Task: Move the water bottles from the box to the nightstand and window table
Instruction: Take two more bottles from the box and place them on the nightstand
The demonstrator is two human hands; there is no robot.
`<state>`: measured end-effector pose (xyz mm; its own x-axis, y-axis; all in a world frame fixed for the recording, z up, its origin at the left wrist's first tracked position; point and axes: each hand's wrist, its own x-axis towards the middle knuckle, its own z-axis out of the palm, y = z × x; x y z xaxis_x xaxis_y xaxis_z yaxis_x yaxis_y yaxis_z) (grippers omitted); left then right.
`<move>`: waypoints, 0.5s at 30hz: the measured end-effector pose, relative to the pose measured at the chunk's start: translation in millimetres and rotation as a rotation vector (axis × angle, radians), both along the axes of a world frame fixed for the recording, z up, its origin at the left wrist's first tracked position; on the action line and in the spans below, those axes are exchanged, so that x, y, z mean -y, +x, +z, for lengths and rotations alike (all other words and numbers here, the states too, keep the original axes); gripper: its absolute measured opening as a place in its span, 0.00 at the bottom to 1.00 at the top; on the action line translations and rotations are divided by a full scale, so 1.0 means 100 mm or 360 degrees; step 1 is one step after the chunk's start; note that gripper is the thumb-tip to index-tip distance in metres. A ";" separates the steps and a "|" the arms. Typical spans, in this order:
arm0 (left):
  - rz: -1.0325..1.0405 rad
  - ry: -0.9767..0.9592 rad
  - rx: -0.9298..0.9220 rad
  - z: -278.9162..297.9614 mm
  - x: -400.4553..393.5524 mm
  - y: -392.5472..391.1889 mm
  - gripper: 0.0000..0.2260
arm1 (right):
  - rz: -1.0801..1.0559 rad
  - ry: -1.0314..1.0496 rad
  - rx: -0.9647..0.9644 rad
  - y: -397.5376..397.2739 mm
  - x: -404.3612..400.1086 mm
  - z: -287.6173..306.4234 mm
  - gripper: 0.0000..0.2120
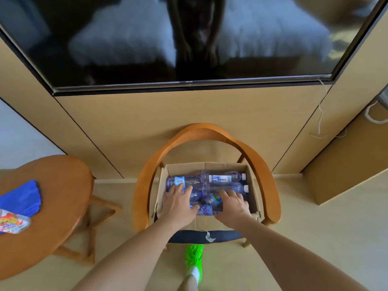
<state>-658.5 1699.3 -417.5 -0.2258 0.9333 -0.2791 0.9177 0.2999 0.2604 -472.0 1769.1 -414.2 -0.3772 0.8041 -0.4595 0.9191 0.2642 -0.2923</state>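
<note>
An open cardboard box (253,185) sits on the seat of a wooden armchair (201,131). Several clear plastic water bottles (222,178) lie on their sides inside it, some with white caps, one with a blue label (179,181). My left hand (178,201) reaches into the box's left part, fingers spread over a bottle there. My right hand (233,204) lies on the bottles at the front right, fingers curved over them. Neither hand has lifted a bottle; whether either has closed around one is hidden.
A round wooden table (58,198) stands at the left with a blue cloth (23,198) and a colourful packet (12,223) on it. A large dark TV (189,38) hangs on the wall above the chair. My green shoe (194,261) is on the floor below.
</note>
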 end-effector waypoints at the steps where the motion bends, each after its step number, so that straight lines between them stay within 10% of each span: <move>1: -0.0009 -0.0018 0.0022 -0.08 -0.15 -0.03 0.34 | -0.0016 -0.0010 0.0020 -0.03 -0.12 -0.06 0.38; 15: -0.0451 -0.0324 0.0194 -1.12 -1.81 -0.08 0.35 | -0.0265 -0.0272 0.0334 -0.17 -1.34 -0.92 0.39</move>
